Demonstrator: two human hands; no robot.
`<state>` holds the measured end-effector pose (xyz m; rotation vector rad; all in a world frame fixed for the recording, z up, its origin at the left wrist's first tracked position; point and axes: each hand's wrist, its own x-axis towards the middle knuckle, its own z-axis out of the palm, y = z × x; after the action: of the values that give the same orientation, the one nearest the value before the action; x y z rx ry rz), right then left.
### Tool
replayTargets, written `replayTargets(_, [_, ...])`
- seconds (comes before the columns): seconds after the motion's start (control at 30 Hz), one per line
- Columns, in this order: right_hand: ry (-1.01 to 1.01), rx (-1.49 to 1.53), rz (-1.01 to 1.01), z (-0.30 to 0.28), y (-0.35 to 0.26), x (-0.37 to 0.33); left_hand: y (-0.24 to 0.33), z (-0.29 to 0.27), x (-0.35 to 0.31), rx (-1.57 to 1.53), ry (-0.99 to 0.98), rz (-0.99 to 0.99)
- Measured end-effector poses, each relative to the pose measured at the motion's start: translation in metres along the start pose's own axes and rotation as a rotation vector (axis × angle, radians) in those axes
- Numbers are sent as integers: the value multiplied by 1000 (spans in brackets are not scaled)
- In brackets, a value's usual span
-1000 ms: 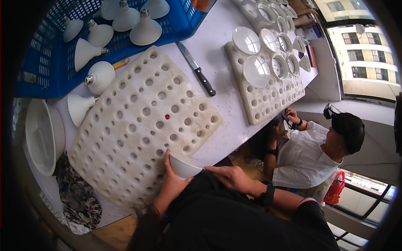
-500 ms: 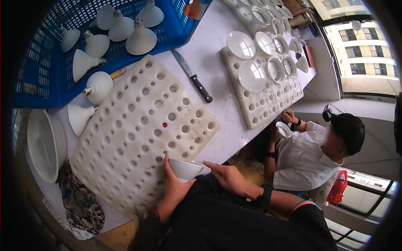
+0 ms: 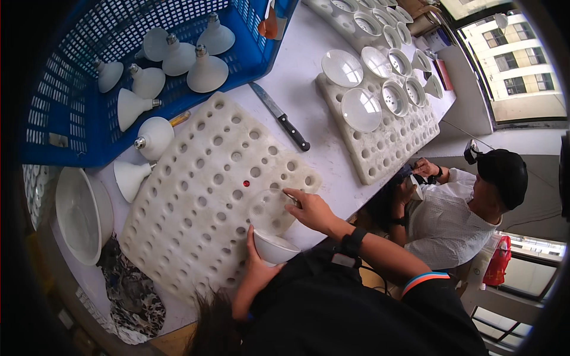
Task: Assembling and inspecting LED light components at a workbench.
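My left hand [image 3: 259,274] is wrapped round a white lamp housing [image 3: 276,248], a tapered cup tilted with its wide rim upward. Just beyond it, my right hand [image 3: 313,212] pinches the edge of a clear round lamp cover [image 3: 268,209]. The cover is apart from the housing and over the near right part of a white foam board [image 3: 196,178] full of round holes. Its underside is hidden, so I cannot tell whether it touches the board. A small red spot [image 3: 246,184] shows on the board beyond the cover.
A blue plastic crate [image 3: 89,148] at the far left holds several white bulbs; others [image 3: 155,137] lie beside it. A knife [image 3: 285,121] lies between the boards. A second board [image 3: 368,160] carries covers and housings. A white basin [image 3: 84,216] stands left. A co-worker [image 3: 442,213] sits right.
My right hand has lifted the clear cover off the housing's rim and moved it away over the board. The left hand still holds the housing, whose open side now shows. The view has shifted slightly.
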<state>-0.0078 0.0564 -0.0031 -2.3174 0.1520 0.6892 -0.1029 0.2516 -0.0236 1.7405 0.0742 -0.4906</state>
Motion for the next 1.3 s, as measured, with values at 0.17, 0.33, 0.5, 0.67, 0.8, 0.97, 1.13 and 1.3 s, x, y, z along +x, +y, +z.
replayTargets(0.17, [92, -179, 0, 5, -1, 21, -19, -25, -20, -154, -116, -146])
replayTargets(0.33, [76, -117, -66, 7, 15, 35, -38, -35, -64, 3, -59, -191])
replayTargets(0.5, [113, -138, -155, 8, 13, 25, -36, -38, -90, 17, 89, -162])
replayTargets(0.67, [155, -117, -192, 5, 26, 22, -31, -30, -110, 38, 158, -120])
replayTargets(0.8, [131, 6, -224, 4, 40, 24, 4, -17, -59, 42, 202, -84])
replayTargets(0.97, [104, 243, -93, -11, 54, 7, 6, -11, -68, 41, 235, -52])
replayTargets(1.13, [12, 466, 59, -22, 59, -8, 10, -7, -70, 37, 239, -33])
replayTargets(1.3, [-64, 749, 89, -37, 47, -34, -16, -16, -119, 32, 250, -29])
